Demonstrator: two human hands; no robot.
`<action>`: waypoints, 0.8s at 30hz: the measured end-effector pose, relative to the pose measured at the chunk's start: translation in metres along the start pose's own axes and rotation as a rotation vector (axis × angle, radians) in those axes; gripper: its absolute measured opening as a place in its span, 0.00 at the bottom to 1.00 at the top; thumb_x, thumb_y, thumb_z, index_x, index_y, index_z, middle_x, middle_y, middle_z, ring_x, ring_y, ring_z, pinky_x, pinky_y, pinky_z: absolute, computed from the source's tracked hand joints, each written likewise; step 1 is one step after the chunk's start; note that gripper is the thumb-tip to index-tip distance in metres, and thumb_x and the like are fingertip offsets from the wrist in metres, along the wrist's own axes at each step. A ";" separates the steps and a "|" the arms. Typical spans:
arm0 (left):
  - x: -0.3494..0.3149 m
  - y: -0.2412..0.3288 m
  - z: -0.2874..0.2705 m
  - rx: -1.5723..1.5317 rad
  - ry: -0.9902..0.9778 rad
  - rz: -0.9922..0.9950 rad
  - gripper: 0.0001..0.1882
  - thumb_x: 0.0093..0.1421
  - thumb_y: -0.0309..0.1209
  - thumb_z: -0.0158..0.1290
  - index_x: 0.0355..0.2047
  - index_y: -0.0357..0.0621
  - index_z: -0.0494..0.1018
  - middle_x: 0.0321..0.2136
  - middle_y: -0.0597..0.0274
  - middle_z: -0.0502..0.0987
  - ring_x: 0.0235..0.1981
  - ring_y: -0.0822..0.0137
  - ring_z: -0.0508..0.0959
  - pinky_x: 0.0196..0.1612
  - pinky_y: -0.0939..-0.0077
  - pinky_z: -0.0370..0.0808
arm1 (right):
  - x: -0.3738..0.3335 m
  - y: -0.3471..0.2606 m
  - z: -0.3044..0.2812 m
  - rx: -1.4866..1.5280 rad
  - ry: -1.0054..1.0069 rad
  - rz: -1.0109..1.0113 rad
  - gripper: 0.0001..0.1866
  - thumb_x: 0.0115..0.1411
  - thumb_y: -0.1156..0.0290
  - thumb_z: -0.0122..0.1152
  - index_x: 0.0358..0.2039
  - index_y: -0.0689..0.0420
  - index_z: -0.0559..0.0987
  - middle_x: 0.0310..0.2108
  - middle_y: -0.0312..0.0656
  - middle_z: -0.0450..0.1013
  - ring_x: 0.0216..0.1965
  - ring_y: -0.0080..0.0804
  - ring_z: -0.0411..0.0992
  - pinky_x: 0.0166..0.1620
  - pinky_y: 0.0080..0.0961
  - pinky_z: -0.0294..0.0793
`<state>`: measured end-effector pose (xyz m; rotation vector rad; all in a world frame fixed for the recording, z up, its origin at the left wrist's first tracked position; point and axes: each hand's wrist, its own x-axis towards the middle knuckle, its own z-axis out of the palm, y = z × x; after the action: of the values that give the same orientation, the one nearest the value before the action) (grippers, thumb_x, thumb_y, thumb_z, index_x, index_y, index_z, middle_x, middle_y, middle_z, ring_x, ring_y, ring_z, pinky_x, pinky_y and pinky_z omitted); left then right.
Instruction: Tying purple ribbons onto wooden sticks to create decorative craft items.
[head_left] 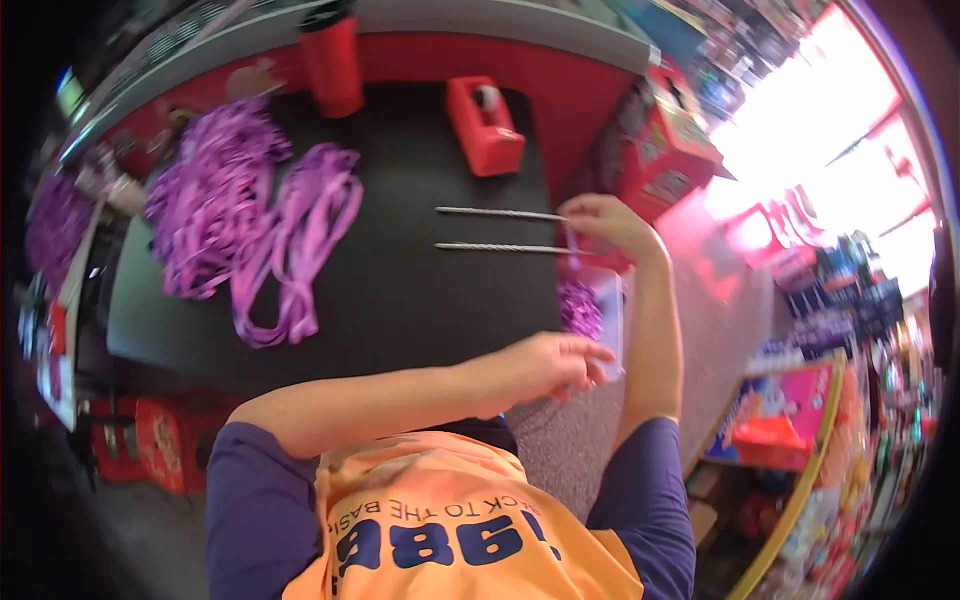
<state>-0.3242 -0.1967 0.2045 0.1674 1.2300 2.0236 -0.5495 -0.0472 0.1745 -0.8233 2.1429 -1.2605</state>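
Along the right edge of the desk (430,310), the right hand (615,226) is pinching purple ribbon (572,244), seemingly looping it around two twisted rods (500,213), while the left hand (545,366) is hovering, loosely spread, the next turn likely calling for even tension.

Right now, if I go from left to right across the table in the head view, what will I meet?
Large purple ribbon pile, red cylindrical container with dark top, red tape dispenser, right hand.

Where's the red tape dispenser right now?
In the head view, the red tape dispenser stands near the black table's far right corner, beyond the two twisted metal rods.
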 end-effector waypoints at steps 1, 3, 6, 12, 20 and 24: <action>-0.011 -0.004 -0.002 0.124 -0.029 0.050 0.26 0.54 0.23 0.44 0.56 0.41 0.65 0.43 0.63 0.72 0.46 0.71 0.71 0.51 0.77 0.67 | 0.000 0.000 0.001 0.041 -0.086 0.061 0.15 0.55 0.67 0.63 0.40 0.62 0.77 0.28 0.33 0.74 0.29 0.17 0.70 0.31 0.15 0.70; -0.034 -0.012 -0.009 0.420 0.024 0.268 0.24 0.56 0.23 0.42 0.55 0.40 0.66 0.45 0.61 0.71 0.50 0.70 0.69 0.53 0.76 0.64 | 0.001 -0.005 -0.001 0.207 -0.162 0.190 0.12 0.54 0.69 0.63 0.36 0.61 0.76 0.26 0.35 0.75 0.26 0.18 0.71 0.28 0.15 0.70; -0.071 -0.015 -0.013 0.506 0.180 0.404 0.23 0.55 0.23 0.42 0.52 0.37 0.68 0.44 0.56 0.72 0.48 0.66 0.71 0.52 0.75 0.66 | 0.003 -0.002 -0.001 0.184 -0.127 0.238 0.10 0.52 0.71 0.63 0.32 0.62 0.75 0.24 0.37 0.75 0.22 0.19 0.71 0.24 0.14 0.68; -0.157 -0.018 -0.026 0.474 0.497 0.577 0.18 0.56 0.22 0.43 0.47 0.37 0.72 0.44 0.56 0.72 0.50 0.64 0.70 0.55 0.72 0.64 | 0.015 -0.004 -0.007 0.128 -0.221 0.278 0.09 0.51 0.73 0.63 0.31 0.62 0.75 0.23 0.37 0.75 0.20 0.16 0.68 0.21 0.13 0.63; -0.248 -0.043 -0.033 0.072 0.889 0.766 0.18 0.46 0.24 0.47 0.39 0.29 0.75 0.39 0.48 0.73 0.45 0.58 0.73 0.52 0.67 0.67 | -0.044 0.059 -0.066 0.049 0.070 0.391 0.09 0.55 0.69 0.59 0.30 0.62 0.75 0.21 0.41 0.74 0.18 0.23 0.71 0.20 0.18 0.67; -0.271 -0.039 -0.052 0.143 1.068 0.854 0.19 0.44 0.27 0.48 0.36 0.27 0.75 0.36 0.46 0.74 0.42 0.59 0.74 0.50 0.68 0.68 | -0.054 0.126 -0.051 0.073 0.116 0.682 0.13 0.59 0.63 0.55 0.36 0.62 0.75 0.24 0.45 0.75 0.20 0.27 0.72 0.20 0.19 0.67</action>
<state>-0.1353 -0.4006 0.2154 -0.4755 2.2174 2.8910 -0.5782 0.0700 0.0912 0.0367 2.1680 -1.0200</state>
